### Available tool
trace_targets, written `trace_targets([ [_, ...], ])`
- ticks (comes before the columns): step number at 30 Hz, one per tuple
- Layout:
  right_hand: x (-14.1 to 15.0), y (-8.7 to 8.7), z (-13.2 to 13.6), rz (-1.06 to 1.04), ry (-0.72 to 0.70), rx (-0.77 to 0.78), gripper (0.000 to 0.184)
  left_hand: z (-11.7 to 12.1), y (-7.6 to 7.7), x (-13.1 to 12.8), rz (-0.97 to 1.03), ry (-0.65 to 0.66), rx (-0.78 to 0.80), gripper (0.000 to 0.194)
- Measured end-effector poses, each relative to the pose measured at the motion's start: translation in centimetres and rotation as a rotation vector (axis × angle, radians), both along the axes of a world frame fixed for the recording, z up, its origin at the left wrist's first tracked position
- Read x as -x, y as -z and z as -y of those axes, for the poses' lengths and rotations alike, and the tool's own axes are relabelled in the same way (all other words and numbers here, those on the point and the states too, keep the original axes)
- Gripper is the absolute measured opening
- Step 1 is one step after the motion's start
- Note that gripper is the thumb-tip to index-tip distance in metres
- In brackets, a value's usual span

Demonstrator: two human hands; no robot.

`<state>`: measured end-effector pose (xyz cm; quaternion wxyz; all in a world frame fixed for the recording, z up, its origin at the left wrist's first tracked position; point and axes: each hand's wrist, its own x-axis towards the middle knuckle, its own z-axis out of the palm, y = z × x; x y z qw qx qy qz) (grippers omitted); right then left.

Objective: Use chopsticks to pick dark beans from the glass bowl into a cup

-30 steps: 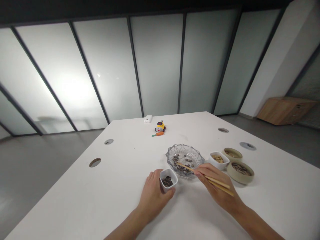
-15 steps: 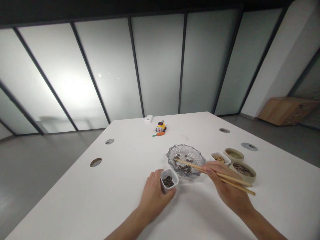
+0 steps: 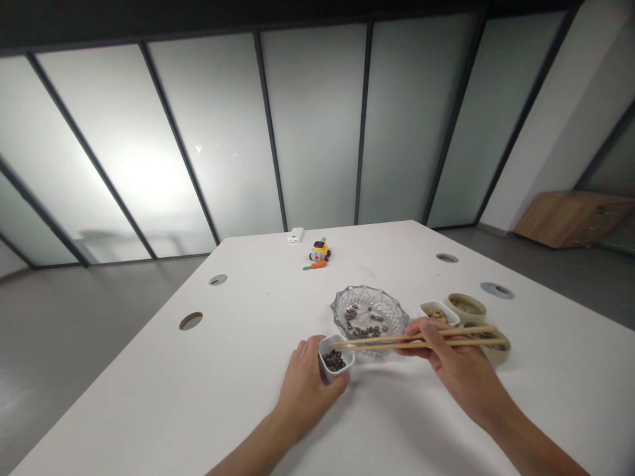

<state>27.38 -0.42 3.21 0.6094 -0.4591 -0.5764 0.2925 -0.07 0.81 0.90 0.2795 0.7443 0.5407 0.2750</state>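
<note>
My left hand [image 3: 310, 380] is wrapped round a small white square bowl [image 3: 346, 362], which holds several dark brown beans [image 3: 334, 360]. Between the fingers of my right hand [image 3: 449, 357] is a pair of wooden chopsticks [image 3: 387, 342]. Their tips are over the inside of the white bowl; whether they pinch a bean is too small to tell. Just behind the white bowl sits a scalloped clear glass bowl [image 3: 397, 307] with more dark beans scattered over its bottom. The chopsticks cross in front of its near rim.
Right of the glass bowl stand a white dish [image 3: 454, 316] of pale nuts and two beige round bowls, one farther back [image 3: 479, 309], one partly behind my right hand [image 3: 499, 356]. A yellow toy car [image 3: 320, 251], an orange toy screwdriver [image 3: 317, 265] and a white box-shaped device [image 3: 296, 235] lie farther off.
The chopstick tips have moved from the beans in the glass bowl, toward me and left, to the white bowl. My right hand has turned with them. My left hand keeps its hold.
</note>
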Motion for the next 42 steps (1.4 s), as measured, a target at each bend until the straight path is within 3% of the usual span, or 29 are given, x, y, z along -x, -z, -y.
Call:
trace_targets([
  [6, -0.1, 0.0, -0.2, 0.324, 0.237, -0.289, 0.033, 0.2, -0.2, 0.0, 0.003, -0.009, 0.024, 0.035],
  [8, 0.2, 0.5, -0.3, 0.444, 0.178, -0.383, 0.022, 0.2, -0.2, 0.0, 0.003, -0.015, 0.022, 0.034],
  [14, 1.9, 1.9, -0.4, 0.471, 0.021, -0.465, 0.014, 0.2, -0.3, -0.1, -0.013, -0.012, 0.007, 0.032],
  [33, 1.8, 1.6, -0.6, 0.483, 0.248, -0.414, 0.022, 0.2, 0.1, -0.1, -0.017, -0.007, 0.001, 0.035],
  [42, 2.4, 1.4, 0.2, 0.497, 0.133, -0.382, 0.022, 0.2, -0.1, -0.3, 0.005, -0.007, 0.000, 0.034],
])
